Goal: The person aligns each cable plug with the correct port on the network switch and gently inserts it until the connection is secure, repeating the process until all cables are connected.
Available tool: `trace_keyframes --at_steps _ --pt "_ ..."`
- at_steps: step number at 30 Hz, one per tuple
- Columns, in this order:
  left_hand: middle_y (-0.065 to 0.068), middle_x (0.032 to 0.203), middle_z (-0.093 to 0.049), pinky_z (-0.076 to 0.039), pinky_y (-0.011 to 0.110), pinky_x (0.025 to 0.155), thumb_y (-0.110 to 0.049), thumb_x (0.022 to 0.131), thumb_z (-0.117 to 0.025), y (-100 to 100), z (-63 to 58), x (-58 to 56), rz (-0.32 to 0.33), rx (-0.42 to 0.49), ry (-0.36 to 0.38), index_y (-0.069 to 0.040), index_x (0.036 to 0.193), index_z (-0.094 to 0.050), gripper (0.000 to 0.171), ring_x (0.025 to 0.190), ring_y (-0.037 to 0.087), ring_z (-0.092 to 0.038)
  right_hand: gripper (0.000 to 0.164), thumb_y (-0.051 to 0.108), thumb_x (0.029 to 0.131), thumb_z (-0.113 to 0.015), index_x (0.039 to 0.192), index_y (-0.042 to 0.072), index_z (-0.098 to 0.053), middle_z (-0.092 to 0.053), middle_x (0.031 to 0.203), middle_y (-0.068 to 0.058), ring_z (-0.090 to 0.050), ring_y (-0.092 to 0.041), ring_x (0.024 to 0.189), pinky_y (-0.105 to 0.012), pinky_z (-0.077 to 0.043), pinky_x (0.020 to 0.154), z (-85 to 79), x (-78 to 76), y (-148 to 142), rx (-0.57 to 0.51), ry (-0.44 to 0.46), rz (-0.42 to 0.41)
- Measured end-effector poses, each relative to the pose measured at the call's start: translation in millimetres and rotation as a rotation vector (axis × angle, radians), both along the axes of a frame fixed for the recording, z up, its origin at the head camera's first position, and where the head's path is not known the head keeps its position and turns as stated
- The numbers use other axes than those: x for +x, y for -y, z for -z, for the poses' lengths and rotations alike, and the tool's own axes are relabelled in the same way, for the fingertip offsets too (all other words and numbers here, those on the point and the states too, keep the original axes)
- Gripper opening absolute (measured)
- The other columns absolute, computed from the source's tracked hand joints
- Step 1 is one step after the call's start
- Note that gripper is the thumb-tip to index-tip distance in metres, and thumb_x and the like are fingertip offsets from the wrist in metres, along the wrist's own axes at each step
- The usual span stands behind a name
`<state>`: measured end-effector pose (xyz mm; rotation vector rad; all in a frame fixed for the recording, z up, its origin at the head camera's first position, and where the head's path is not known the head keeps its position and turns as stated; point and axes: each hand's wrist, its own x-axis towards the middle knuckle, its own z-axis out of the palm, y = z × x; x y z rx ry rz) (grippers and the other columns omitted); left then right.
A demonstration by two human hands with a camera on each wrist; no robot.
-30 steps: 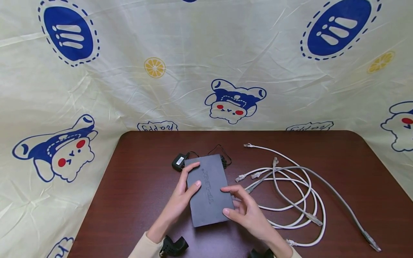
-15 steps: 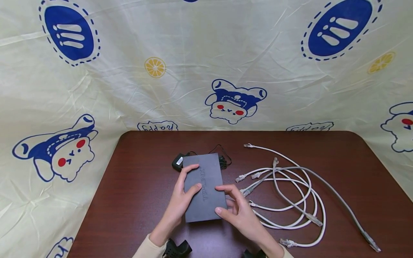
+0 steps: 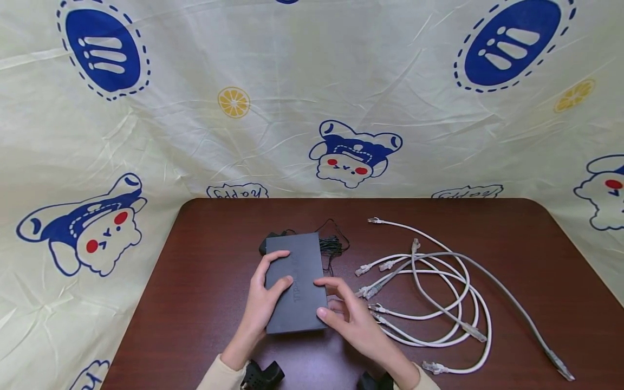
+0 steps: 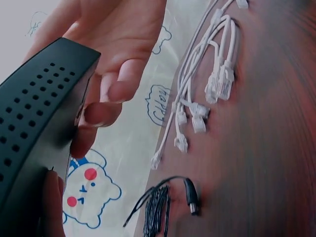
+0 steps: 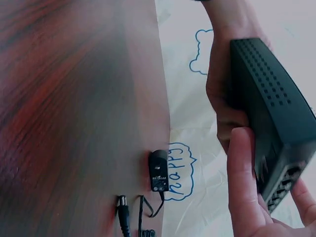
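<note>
A dark grey network switch point(image 3: 294, 319) with raised lettering on its top is held up over the table between both hands. My left hand point(image 3: 260, 303) grips its left long side, thumb and forefinger bent over the top face. On the opposite side, my right hand point(image 3: 356, 327) holds the right edge, with forefinger and thumb at the rim and other fingers underneath. Rows of vent holes show on one side of the switch point(image 4: 29, 113) in the left wrist view. In the right wrist view, a row of ports point(image 5: 286, 185) shows at its end, partly covered by fingers.
Behind the switch lies a black power adapter point(image 5: 159, 173), partly hidden in the head view, with its bundled cord point(image 3: 331, 246). Several white and grey network cables point(image 3: 458, 292) lie coiled on the right of the brown table point(image 3: 209, 260). A patterned cloth point(image 3: 273, 146) hangs behind.
Both hands have shifted left with the switch. It now covers more of the power adapter, and more of the bundled cord shows on its right. The network cables stay put.
</note>
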<state>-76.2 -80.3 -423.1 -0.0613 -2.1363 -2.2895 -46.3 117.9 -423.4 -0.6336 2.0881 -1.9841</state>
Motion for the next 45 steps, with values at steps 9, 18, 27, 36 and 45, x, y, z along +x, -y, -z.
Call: trace_keyframes --at_steps 9,18,27,36,45 --pt "0.012 0.122 -0.05 -0.038 0.04 0.085 -0.001 0.086 -0.062 11 3.2 -1.0 -0.028 -0.003 0.007 -0.015 0.127 -0.057 0.044 0.104 0.028 -0.047 0.039 -0.003 0.096 -0.05 0.133 -0.003 -0.039 -0.054 0.107 -0.031 -0.065 -0.023 0.08 -0.043 -0.055 0.067 7.7 -9.7 -6 -0.086 -0.061 0.027" --pt "0.009 0.128 -0.049 -0.035 0.041 0.089 -0.001 0.085 -0.063 18 5.2 -2.4 -0.024 -0.014 0.006 -0.015 0.126 -0.058 0.044 0.108 0.026 -0.045 0.036 -0.005 0.096 -0.048 0.13 -0.01 -0.037 -0.049 0.104 -0.039 -0.065 -0.034 0.078 -0.042 -0.055 0.065 19.5 -20.2 -12 -0.114 -0.073 0.076" --pt "0.01 0.128 -0.049 -0.034 0.041 0.089 0.0 0.084 -0.063 22 8.3 -1.9 -0.021 -0.03 0.007 -0.014 0.126 -0.058 0.044 0.108 0.026 -0.044 0.033 -0.005 0.095 -0.048 0.127 -0.013 -0.041 -0.047 0.105 -0.036 -0.065 -0.028 0.078 -0.044 -0.055 0.065 26.7 -25.7 -14 -0.071 -0.01 0.155" --pt "0.009 0.13 -0.048 -0.034 0.041 0.09 0.0 0.085 -0.062 24 10.8 -1.2 -0.012 -0.038 0.012 -0.013 0.126 -0.058 0.044 0.11 0.025 -0.043 0.035 -0.007 0.094 -0.048 0.128 -0.009 -0.044 -0.045 0.12 -0.032 -0.064 -0.034 0.083 -0.036 -0.055 0.072 33.1 -28.9 -10 0.007 0.17 0.228" --pt "0.009 0.128 -0.049 -0.035 0.04 0.089 -0.001 0.084 -0.063 24 12.4 -0.3 -0.003 -0.035 0.024 -0.015 0.126 -0.058 0.044 0.109 0.026 -0.044 0.037 -0.006 0.094 -0.049 0.129 -0.012 -0.043 -0.044 0.122 -0.034 -0.063 -0.036 0.086 -0.039 -0.054 0.076 38.8 -31.1 -6 0.005 0.241 0.196"
